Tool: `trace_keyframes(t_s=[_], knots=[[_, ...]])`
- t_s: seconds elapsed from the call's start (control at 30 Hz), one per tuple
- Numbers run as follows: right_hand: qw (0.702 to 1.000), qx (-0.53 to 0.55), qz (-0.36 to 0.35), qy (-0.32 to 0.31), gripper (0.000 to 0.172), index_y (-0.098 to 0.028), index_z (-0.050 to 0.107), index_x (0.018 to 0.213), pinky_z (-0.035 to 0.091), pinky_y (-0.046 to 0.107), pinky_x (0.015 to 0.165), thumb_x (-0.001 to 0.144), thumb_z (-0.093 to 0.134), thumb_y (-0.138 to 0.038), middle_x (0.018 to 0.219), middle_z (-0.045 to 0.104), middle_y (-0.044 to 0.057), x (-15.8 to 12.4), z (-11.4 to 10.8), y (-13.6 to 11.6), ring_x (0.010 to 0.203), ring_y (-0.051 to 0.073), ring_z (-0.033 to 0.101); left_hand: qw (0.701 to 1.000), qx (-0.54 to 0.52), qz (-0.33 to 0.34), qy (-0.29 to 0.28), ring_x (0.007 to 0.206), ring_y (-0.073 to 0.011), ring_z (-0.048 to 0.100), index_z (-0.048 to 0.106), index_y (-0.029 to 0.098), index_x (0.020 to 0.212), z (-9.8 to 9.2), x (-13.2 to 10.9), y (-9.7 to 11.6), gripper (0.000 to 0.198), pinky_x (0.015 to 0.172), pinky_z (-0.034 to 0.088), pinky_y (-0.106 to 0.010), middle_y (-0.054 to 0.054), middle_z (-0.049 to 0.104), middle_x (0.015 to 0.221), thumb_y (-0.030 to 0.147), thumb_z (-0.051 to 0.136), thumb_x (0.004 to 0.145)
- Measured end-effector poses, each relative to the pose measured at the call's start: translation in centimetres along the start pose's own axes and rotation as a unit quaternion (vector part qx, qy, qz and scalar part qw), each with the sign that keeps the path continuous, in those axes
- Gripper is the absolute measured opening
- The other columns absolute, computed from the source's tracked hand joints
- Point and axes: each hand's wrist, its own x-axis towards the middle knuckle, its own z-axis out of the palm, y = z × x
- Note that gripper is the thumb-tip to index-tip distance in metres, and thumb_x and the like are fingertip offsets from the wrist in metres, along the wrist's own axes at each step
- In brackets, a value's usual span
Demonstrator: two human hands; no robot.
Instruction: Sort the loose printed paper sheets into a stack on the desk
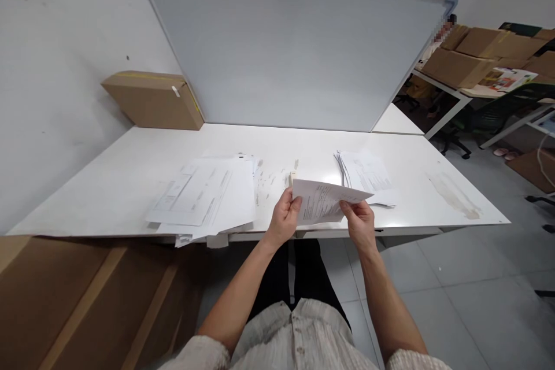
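Note:
A printed sheet of paper point(323, 201) is held up over the table's front edge, tilted toward me. My left hand point(286, 215) grips its left side, the thumb on the printed face. At the lower right, my right hand point(359, 221) pinches the same sheet. A small beige object point(293, 175) shows just above my left fingers; I cannot tell what it is. To the left lies a loose, uneven paper stack point(206, 193), partly over the table edge. A smaller paper pile point(366, 173) sits behind the right side of the held sheet, which partly covers it.
A whiteboard point(286, 52) stands along the back of the white table point(407, 179). One cardboard box point(156, 101) is at the back left; larger cardboard boxes point(91, 300) are below left. Boxes point(468, 63), a chair point(498, 110) and a partly hidden person are at the far right.

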Motion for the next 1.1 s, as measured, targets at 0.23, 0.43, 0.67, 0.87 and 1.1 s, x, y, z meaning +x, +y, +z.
trace_keyframes(t_s=[0.23,0.43,0.67,0.87,1.1], knots=[[1.0,0.007,0.002,-0.005,0.025,-0.023,0.064,0.095,0.048,0.041,0.086,0.074,0.067,-0.036,0.091,0.07,0.004,-0.06,0.03,-0.06,0.09,0.022,0.063,0.999,0.026,0.042,0.004,0.098,-0.0186,0.059,0.054,0.019,0.108,-0.1,-0.09,0.16,0.027,0.085,0.048,-0.031,-0.007,0.064,0.104,0.037,0.043,0.092],[0.999,0.017,0.022,-0.031,0.031,-0.024,0.06,0.1,0.049,0.04,0.087,0.072,0.069,-0.036,0.097,0.069,0.005,-0.04,0.08,-0.25,0.093,0.021,0.063,0.997,0.041,0.057,0.024,0.098,-0.0185,0.059,0.054,0.019,0.11,-0.05,-0.22,0.06,0.027,0.086,0.047,-0.031,-0.007,0.064,0.105,0.035,0.043,0.092],[0.999,0.009,0.042,-0.03,0.024,-0.022,0.067,0.094,0.047,0.043,0.088,0.072,0.07,-0.033,0.097,0.071,0.004,-0.3,0.33,0.19,0.094,0.023,0.063,0.995,0.061,0.078,0.032,0.09,-0.0161,0.06,0.054,0.019,0.109,-0.05,-0.46,-0.2,0.023,0.081,0.048,-0.028,-0.006,0.065,0.099,0.032,0.042,0.092],[0.999,-0.001,0.041,0.017,0.024,-0.022,0.069,0.09,0.049,0.042,0.084,0.069,0.072,-0.033,0.091,0.072,0.003,-0.43,0.81,0.4,0.088,0.023,0.064,0.991,0.09,0.094,0.03,0.086,-0.0148,0.06,0.054,0.02,0.11,-0.05,-0.78,-0.33,0.023,0.076,0.048,-0.026,-0.005,0.065,0.095,0.029,0.042,0.092],[0.998,-0.026,0.048,0.038,0.028,-0.019,0.069,0.091,0.049,0.041,0.079,0.068,0.072,-0.035,0.088,0.072,0.005,-0.5,1.0,0.23,0.083,0.023,0.064,0.988,0.09,0.124,0.019,0.082,-0.0127,0.058,0.054,0.02,0.106,-0.1,-0.85,-0.37,0.019,0.074,0.048,-0.024,-0.003,0.063,0.089,0.022,0.041,0.092]])
